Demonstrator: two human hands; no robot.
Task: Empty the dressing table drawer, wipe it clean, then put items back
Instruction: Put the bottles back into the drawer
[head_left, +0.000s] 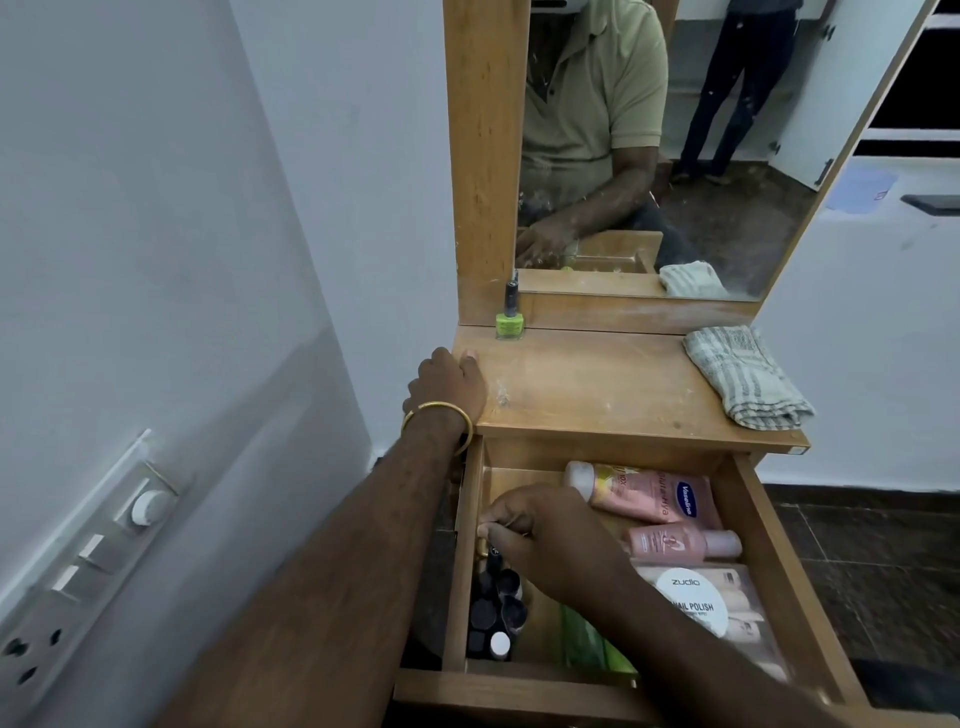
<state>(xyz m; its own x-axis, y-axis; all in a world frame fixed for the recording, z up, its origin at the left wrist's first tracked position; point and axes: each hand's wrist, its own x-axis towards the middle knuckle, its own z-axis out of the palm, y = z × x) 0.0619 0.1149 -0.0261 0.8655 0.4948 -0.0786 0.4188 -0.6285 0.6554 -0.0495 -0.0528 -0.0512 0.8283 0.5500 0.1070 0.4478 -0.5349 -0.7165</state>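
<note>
Emptying stage, head view only. Your right hand (545, 530) is down in the open drawer (769, 551) at about 6 o'clock in frame, fingers curled and pinching something small and dark at the drawer's left wall; can't tell exactly what it is. Lift straight up: the cluster of small dark bottles (496, 613) stands packed just below your fingertips at 7 o'clock, and a sideways drag would likely topple them.

Your left hand (449, 379) grips the left edge of the table top (597, 395), fingers wrapped over the side, thumb on top. Good brace, keep it.

Set the item beside the green nail polish (510, 322) at 12 o'clock on the top, upright near the back ledge. Leave the folded checked cloth (743, 379) at 2 o'clock reachable for wiping.

Still in the drawer: Vaseline tube (649, 491), pink bottle (685, 542), Zudio nail polish tub (693, 603) over a row of pale bottles, green packet (587, 644) at the front. Your forearm crosses over these, so clear the left side first.

Mirror (675, 156) behind; wall switch panel (104, 551) at 8 o'clock, irrelevant.
</note>
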